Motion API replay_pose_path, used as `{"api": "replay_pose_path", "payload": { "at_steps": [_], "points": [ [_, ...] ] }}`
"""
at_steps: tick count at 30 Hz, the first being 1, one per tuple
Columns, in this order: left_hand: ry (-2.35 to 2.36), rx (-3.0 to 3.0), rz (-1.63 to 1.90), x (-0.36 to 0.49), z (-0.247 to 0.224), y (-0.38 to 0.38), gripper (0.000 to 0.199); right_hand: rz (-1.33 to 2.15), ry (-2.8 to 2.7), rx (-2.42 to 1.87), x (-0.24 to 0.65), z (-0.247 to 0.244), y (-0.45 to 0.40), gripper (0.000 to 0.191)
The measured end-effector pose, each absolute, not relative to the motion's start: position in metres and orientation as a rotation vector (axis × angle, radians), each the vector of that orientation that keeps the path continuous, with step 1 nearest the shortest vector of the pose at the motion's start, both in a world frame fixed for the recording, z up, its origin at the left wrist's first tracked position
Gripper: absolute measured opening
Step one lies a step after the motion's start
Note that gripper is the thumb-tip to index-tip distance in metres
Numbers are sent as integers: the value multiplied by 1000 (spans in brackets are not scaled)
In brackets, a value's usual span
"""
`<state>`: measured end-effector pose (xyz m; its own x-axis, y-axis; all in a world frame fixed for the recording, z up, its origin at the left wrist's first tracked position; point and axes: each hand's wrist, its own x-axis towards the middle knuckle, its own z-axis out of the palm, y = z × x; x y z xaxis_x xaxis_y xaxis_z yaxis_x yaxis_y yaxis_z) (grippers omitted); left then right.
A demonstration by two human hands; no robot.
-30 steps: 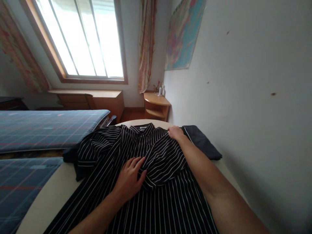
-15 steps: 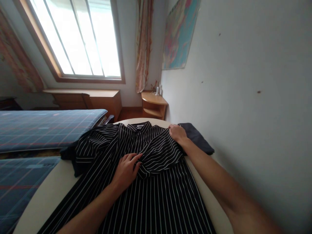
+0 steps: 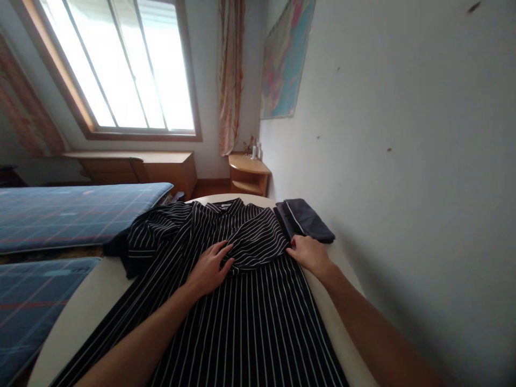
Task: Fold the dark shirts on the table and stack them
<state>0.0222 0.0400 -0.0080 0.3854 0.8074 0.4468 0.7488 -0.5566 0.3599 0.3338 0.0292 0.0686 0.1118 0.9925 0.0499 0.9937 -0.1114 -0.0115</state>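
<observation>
A black shirt (image 3: 258,317) with white stripes lies spread over a pale rounded table, its collar at the far end. The right-hand sleeve (image 3: 262,236) is folded inward across the body, while the other sleeve (image 3: 161,226) lies out to the left. Flat on the shirt, beside the cuff end of the folded sleeve, rests my left hand (image 3: 209,269), fingers apart. My right hand (image 3: 312,255) is closed at the shirt's right edge, below the folded sleeve's outer corner, with fingertips pinched on the fabric.
A folded dark cloth (image 3: 310,220) lies at the table's right rim, close to the white wall (image 3: 423,215). Plaid-covered mattresses (image 3: 80,215) border the table (image 3: 86,301) on the left. Behind stand a corner shelf (image 3: 250,164) and a wooden desk (image 3: 161,157) under the window.
My right hand has moved from the sleeve's upper fold near the shoulder down toward me along the shirt's right edge. My left hand stays on the shirt. The view has shifted slightly right.
</observation>
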Motion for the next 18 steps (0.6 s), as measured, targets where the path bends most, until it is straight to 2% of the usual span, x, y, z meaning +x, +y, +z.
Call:
{"api": "replay_pose_path", "payload": {
  "at_steps": [7,14,18],
  "points": [
    [1392,2618,865,22,-3,32,42,-132,-1940,-2252,330,46,27,23],
    [1396,2640,579,18,-3,27,60,-151,-1870,-2163,339,44,25,17],
    [1373,2656,498,17,-3,28,67,-196,-2054,-1798,328,39,21,31]
  ]
}}
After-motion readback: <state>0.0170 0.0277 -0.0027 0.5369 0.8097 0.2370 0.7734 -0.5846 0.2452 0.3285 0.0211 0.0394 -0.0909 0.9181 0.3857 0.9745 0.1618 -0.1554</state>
